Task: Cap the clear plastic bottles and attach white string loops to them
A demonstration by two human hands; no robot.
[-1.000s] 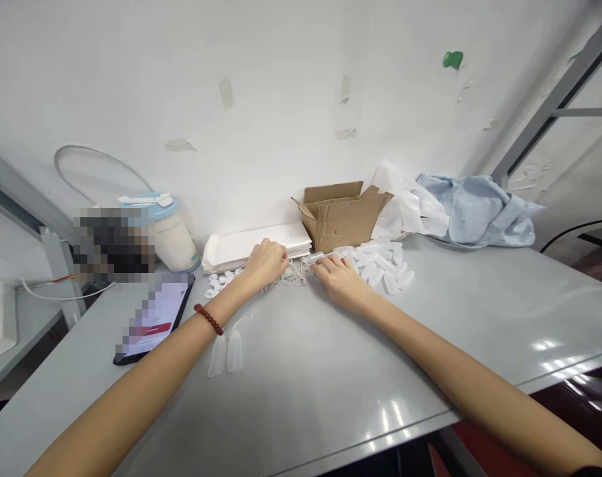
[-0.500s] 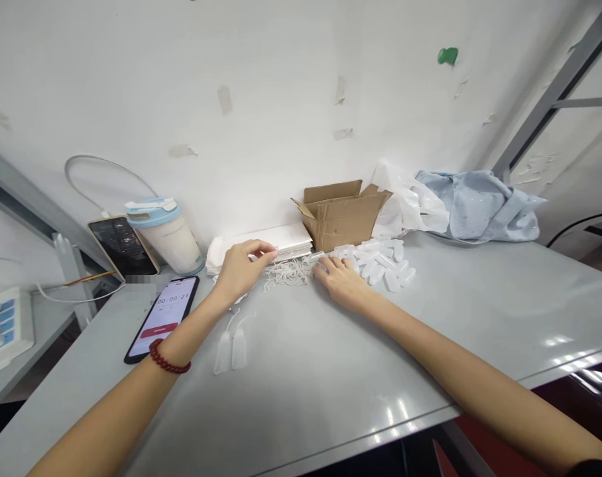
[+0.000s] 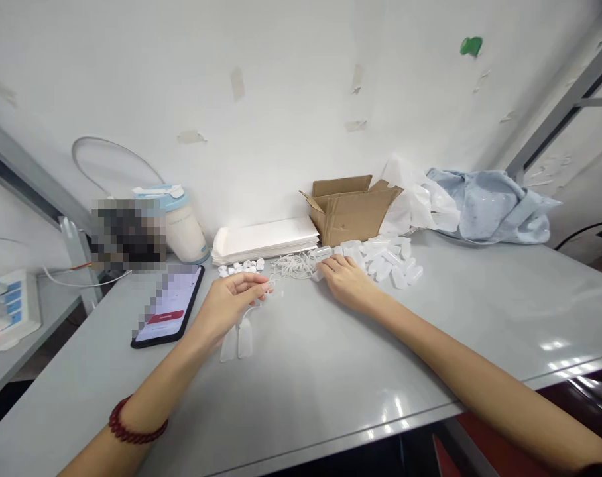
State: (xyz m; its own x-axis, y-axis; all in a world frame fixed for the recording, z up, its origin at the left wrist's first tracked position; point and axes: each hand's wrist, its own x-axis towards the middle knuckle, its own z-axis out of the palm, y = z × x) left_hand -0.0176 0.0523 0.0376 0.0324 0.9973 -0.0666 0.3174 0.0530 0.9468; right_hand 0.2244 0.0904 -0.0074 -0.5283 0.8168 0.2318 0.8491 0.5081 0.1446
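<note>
My left hand [image 3: 236, 298] is closed in a pinch on a thin white string [image 3: 272, 283] left of the middle of the table. A small heap of white strings [image 3: 294, 265] lies just beyond it. My right hand [image 3: 345, 281] rests at the near edge of a pile of translucent plastic sleeves [image 3: 380, 255], its fingers curled down on one sleeve [image 3: 319, 273], which is partly hidden. Two translucent sleeves with strings attached [image 3: 244, 339] lie side by side below my left hand. Small white pieces [image 3: 241, 267] sit beyond that hand.
At the back stand a stack of white envelopes [image 3: 266, 240], an open cardboard box [image 3: 353, 215], a white plastic bag [image 3: 420, 202] and a blue cloth [image 3: 494, 209]. To the left are a phone [image 3: 169, 308], a lidded cup [image 3: 184, 228] and a power strip [image 3: 12, 315].
My left hand has come back from the string heap toward me, with a string between its fingertips. My right hand has stayed by the sleeves. The view has shifted slightly.
</note>
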